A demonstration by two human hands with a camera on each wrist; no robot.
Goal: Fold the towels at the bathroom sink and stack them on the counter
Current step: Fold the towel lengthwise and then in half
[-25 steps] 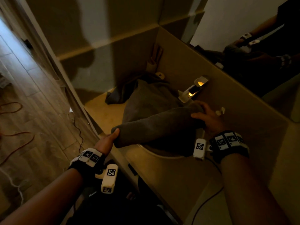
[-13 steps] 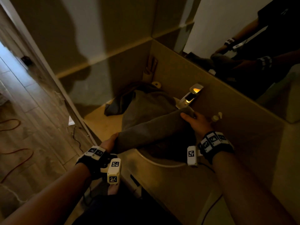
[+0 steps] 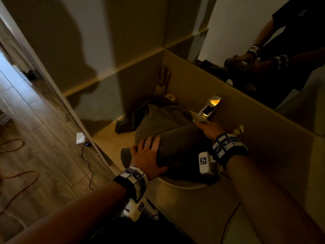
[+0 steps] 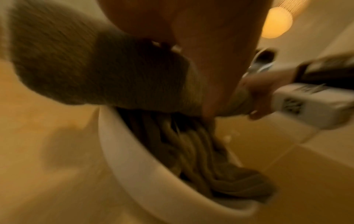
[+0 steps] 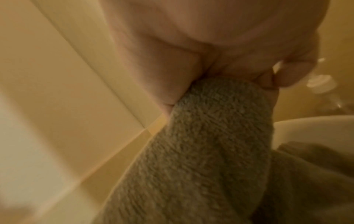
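From the head view, a dim bathroom: a grey towel [image 3: 177, 143] is stretched as a folded band over the white sink [image 3: 182, 184], which sits on the table [image 3: 202, 208] against the back wall under a mirror [image 3: 263, 50]. The left hand [image 3: 147, 155] lies on the band's near-left end, fingers curved over the top and thumb at its near side, a ring on one finger. The right hand [image 3: 208, 130] holds the far-right end, just beside the faucet [image 3: 209, 110], which catches an orange glow. More grey cloth [image 3: 158, 117] is heaped behind the band toward the table's far left corner, where a pale cup [image 3: 161, 88] stands. Both wrists wear bands printed with black-and-white square markers; no words can be read on them. A faint pale mark shows on the dark shirt in the mirror, too small to read. Cables trail over the wooden floor [image 3: 35, 138] at left.

The left wrist view is blurred. The left hand's palm [image 4: 201, 45] presses the towel [image 4: 86, 63] above the sink's rim [image 4: 130, 151], with twisted folds hanging into the basin. The right hand [image 4: 256, 97] grips the other end.

In the right wrist view, the right hand [image 5: 191, 60] has its fingers and thumb curled round the towel's [image 5: 201, 151] bunched end above the table [image 5: 67, 106].
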